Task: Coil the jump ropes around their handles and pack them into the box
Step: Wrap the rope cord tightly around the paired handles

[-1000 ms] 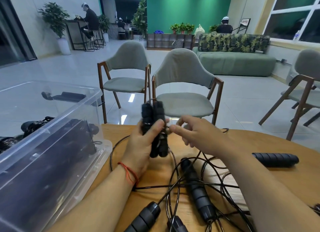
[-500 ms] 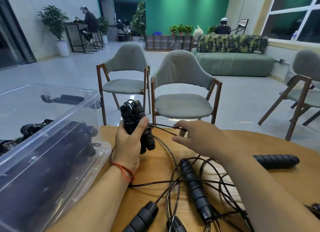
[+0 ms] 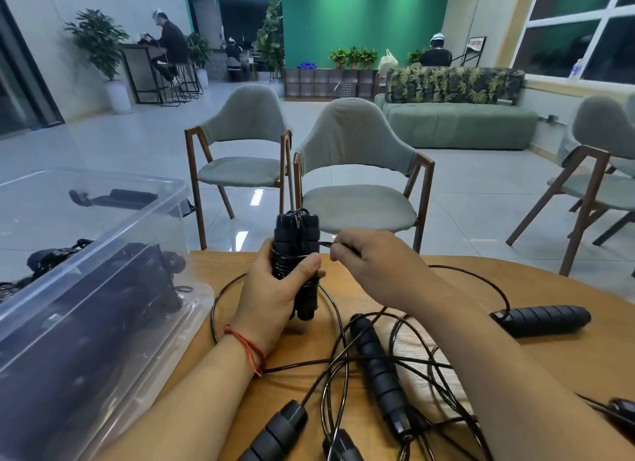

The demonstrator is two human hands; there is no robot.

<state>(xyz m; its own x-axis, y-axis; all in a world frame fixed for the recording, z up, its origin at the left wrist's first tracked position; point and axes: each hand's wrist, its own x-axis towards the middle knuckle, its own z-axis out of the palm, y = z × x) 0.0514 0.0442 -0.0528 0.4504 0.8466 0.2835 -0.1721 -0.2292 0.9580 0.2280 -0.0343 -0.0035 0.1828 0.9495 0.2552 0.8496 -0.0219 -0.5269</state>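
Our left hand (image 3: pixel 271 302) grips the paired handles (image 3: pixel 297 240); right hand (image 3: pixel 374 268) pinches the cord (image 3: pixel 325 244). We judge it thin, springy — keep taut.

Round wooden table (image 3: pixel 457 282). Clear plastic box (image 3: pixel 113 244) sits on its left side. Loose black handles (image 3: pixel 541 319) and tangled cords (image 3: pixel 412 360) lie mid and right.

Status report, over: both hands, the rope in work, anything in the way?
Left hand grips paired handles upright. Right hand pinches its rope beside them. Tangled ropes on table; box open, left.
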